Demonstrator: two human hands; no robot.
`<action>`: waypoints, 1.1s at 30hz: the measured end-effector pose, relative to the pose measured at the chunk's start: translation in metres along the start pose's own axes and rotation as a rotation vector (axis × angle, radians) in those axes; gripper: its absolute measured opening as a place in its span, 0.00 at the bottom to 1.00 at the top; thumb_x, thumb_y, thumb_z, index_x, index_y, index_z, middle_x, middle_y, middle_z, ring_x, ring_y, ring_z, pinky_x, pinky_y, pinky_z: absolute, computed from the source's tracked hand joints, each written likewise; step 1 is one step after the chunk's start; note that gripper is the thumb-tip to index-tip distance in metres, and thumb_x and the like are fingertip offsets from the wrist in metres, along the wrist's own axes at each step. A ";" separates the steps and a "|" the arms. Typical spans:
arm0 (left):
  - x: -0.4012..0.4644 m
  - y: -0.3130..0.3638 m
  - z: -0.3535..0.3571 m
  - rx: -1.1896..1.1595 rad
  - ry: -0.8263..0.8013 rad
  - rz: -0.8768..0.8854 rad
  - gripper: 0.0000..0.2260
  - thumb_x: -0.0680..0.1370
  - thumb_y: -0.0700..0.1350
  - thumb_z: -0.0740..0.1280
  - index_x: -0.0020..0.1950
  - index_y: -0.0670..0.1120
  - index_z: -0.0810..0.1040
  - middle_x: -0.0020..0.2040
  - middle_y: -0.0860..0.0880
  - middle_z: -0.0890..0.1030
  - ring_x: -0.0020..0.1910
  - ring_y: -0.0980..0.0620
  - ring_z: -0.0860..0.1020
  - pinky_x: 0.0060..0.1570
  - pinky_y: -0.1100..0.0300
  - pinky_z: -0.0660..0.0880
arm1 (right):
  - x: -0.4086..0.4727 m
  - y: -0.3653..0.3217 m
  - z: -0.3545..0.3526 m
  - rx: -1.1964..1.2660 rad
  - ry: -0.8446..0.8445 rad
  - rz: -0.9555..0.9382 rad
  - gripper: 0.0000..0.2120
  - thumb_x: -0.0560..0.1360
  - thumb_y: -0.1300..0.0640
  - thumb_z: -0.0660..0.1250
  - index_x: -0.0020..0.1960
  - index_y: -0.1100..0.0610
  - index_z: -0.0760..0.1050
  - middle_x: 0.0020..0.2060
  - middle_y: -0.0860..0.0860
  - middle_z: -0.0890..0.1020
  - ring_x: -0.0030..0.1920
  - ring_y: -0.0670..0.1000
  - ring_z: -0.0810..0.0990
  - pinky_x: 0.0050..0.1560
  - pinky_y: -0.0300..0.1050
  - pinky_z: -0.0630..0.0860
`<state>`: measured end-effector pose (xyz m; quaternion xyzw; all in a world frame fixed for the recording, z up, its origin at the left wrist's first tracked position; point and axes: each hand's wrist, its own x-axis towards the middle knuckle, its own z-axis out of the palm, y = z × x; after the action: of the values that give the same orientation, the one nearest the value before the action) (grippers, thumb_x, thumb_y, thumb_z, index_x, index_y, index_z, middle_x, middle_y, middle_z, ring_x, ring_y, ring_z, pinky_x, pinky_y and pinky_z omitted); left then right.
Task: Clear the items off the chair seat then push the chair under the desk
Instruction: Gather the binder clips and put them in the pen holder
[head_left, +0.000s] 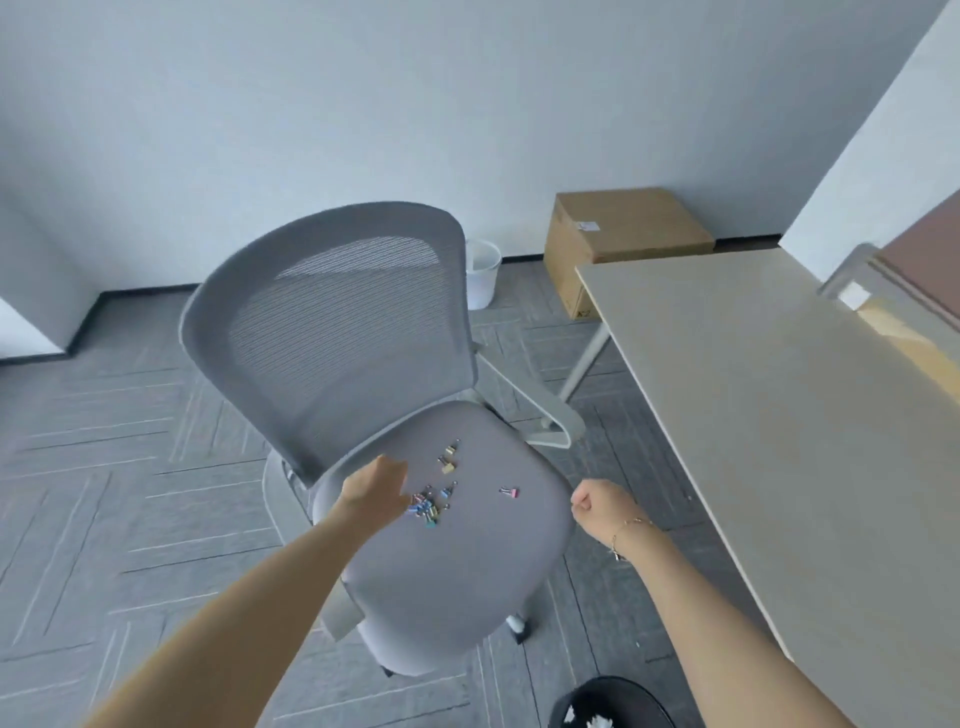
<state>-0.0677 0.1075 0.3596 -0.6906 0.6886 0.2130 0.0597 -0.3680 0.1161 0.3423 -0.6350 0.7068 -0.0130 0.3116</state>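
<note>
Head view: a grey mesh chair stands on carpet left of the desk, apart from it. Small coloured clips lie scattered on the seat, most in a cluster mid-seat, two nearer the backrest, one pink off to the right. The left hand reaches over the seat beside the cluster, fingers bent down toward the clips; whether it grasps any cannot be told. The right hand hovers off the seat's right edge, clenched in a fist; what it holds, if anything, is hidden. A box and white bin stand by the wall.
</note>
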 end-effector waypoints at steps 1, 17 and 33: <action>0.002 -0.013 0.003 -0.013 -0.004 0.001 0.14 0.76 0.46 0.65 0.60 0.43 0.76 0.60 0.43 0.78 0.57 0.44 0.78 0.56 0.52 0.77 | 0.006 -0.008 0.008 -0.011 -0.016 -0.005 0.10 0.75 0.62 0.60 0.50 0.60 0.79 0.52 0.55 0.82 0.53 0.56 0.80 0.53 0.45 0.76; 0.092 -0.081 0.116 -0.165 -0.179 -0.223 0.20 0.78 0.46 0.63 0.69 0.45 0.67 0.65 0.42 0.71 0.56 0.41 0.78 0.54 0.53 0.75 | 0.160 -0.003 0.125 -0.189 -0.263 -0.039 0.09 0.74 0.60 0.62 0.48 0.62 0.79 0.51 0.57 0.82 0.54 0.58 0.80 0.56 0.50 0.77; 0.222 -0.079 0.258 -0.275 -0.206 -0.391 0.13 0.80 0.43 0.59 0.63 0.40 0.68 0.61 0.39 0.72 0.56 0.39 0.75 0.52 0.52 0.73 | 0.297 0.047 0.230 -0.273 -0.299 -0.042 0.12 0.74 0.57 0.68 0.47 0.56 0.64 0.55 0.56 0.73 0.54 0.57 0.77 0.42 0.42 0.68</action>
<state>-0.0542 0.0024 0.0269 -0.7868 0.4968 0.3585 0.0750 -0.3043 -0.0575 0.0121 -0.6806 0.6346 0.1708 0.3238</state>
